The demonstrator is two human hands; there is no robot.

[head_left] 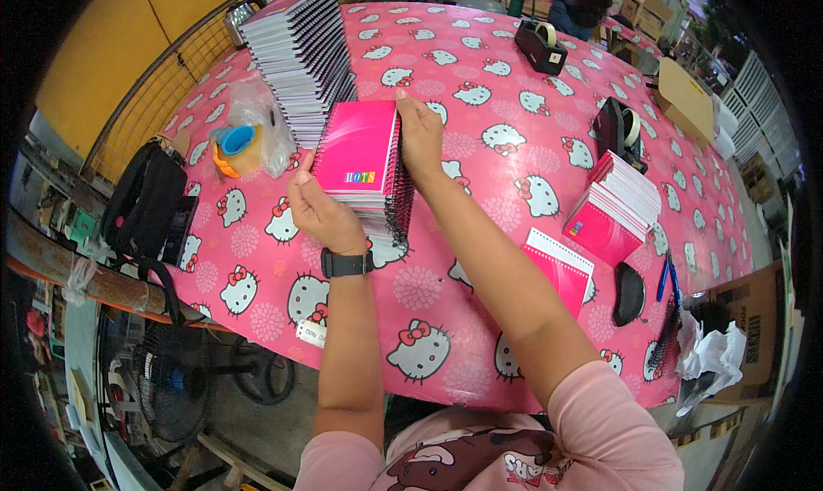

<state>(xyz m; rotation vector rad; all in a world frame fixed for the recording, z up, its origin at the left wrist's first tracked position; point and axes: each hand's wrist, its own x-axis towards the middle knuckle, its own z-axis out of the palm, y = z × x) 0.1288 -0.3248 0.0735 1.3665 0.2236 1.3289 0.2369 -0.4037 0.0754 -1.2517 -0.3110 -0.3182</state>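
A short stack of spiral notebooks [356,152] with bright pink covers and black coils stands on the table in front of me. My left hand [324,210] grips its near left corner, fingers partly hidden by the notebooks. On the far right side my right hand [419,135] holds the stack, thumb up along the coil edge. Right behind rises a tall, leaning stack of spiral notebooks [300,62], their page edges and coils facing me.
Rolls of tape [237,141] and clear plastic lie at left, beside a black bag [146,195]. Unbound pink-covered booklets [613,208] and punched sheets [557,268] are at right, with a black case [629,293], blue pens [669,278] and tape dispensers [541,45]. A person [583,2] is at the back.
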